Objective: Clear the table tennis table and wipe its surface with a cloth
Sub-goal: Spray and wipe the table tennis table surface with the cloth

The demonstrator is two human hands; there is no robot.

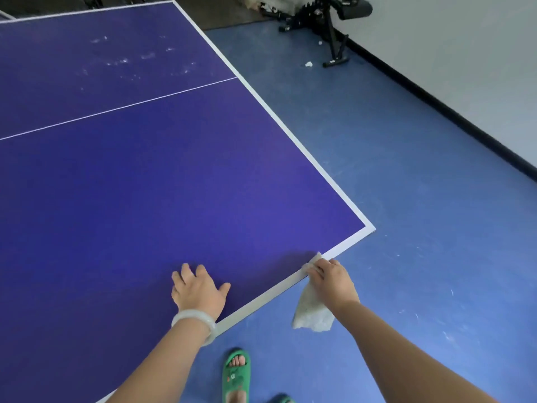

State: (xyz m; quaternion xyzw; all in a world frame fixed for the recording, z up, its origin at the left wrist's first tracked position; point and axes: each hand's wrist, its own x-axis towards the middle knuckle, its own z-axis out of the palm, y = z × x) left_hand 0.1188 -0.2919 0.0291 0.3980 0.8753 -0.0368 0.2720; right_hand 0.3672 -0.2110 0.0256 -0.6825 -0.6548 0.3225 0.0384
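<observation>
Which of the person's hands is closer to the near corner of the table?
The right. The right hand presses a cloth on the white edge a short way from the corner. The left hand lies flat on the blue surface farther along that edge.

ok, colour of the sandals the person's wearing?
Green sandals, seen in the head view, the only one, on the blue floor below the table edge.

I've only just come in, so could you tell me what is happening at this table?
A person is wiping a blue table tennis table. The right hand presses a white cloth on the near white edge by the corner, most of it hanging off. The left hand rests flat on the surface. Whitish smudges remain on the far half.
</observation>
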